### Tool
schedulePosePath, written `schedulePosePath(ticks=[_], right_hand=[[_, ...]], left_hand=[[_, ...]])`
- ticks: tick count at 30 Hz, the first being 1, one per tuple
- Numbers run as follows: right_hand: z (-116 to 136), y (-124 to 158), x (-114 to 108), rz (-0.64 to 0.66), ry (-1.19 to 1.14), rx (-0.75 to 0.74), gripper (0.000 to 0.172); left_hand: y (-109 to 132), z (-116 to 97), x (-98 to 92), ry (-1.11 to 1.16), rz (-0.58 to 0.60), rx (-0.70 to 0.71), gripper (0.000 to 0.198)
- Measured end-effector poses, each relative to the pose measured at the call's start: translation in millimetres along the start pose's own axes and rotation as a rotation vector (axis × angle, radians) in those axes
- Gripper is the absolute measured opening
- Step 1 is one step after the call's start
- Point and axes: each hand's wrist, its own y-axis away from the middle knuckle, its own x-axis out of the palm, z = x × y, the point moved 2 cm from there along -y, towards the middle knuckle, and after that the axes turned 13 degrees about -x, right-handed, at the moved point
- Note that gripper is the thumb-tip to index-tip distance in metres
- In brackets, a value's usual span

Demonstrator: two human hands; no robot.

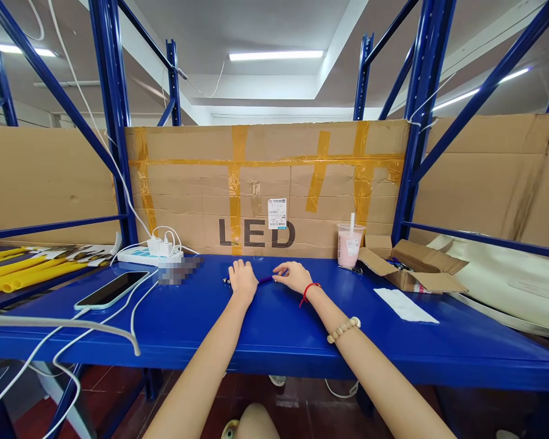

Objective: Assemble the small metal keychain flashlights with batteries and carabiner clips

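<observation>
Both my hands rest on the blue shelf top (274, 329) near its back edge. A thin purple pen-like rod (265, 280) lies between them. My left hand (242, 279) is curled over the rod's left end, where a small metal tip shows. My right hand (294, 275) has its fingers bent and pinched on the rod's right end. A red string and a bead bracelet sit on my right wrist.
A taped cardboard sheet marked LED (265, 189) stands behind. A pink drink cup with straw (349, 245), an open small carton (409, 265) and a white paper slip (405, 305) lie right. A phone (112, 289), power strip (149, 253), white cables and yellow tubes (22, 271) lie left.
</observation>
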Motion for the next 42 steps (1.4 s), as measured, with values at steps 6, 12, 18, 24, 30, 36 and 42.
schedulePosePath(ticks=[6,12,18,24,30,36,42], right_hand=[[1.8,-0.6,15.4,0.099,-0.023,-0.225,0.022],[0.5,-4.1,24.6,0.155,0.010,-0.350,0.015],[-6.8,-5.8,26.0,0.170,0.021,-0.306,0.017],[-8.7,-4.1,15.5,0.014,-0.055,-0.086,0.014],[-3.3,-10.7,8.1,-0.170,-0.398,0.093,0.042],[3.2,-8.8,5.1,-0.272,-0.893,0.285,0.025],[2.1,-5.9,5.1,-0.227,-1.108,0.345,0.021]], left_hand=[[0.4,7.9,5.1,-0.098,0.076,-0.104,0.031],[0.1,6.7,5.2,-0.076,0.100,-0.095,0.028],[-3.6,1.9,4.1,0.156,0.102,-0.051,0.024],[-6.3,-7.2,11.6,0.676,0.158,0.231,0.017],[-9.3,-8.3,14.1,0.878,0.211,0.216,0.016],[-6.5,-10.3,13.2,0.923,0.291,0.253,0.016],[-3.0,-12.7,11.5,0.977,0.357,0.260,0.016]])
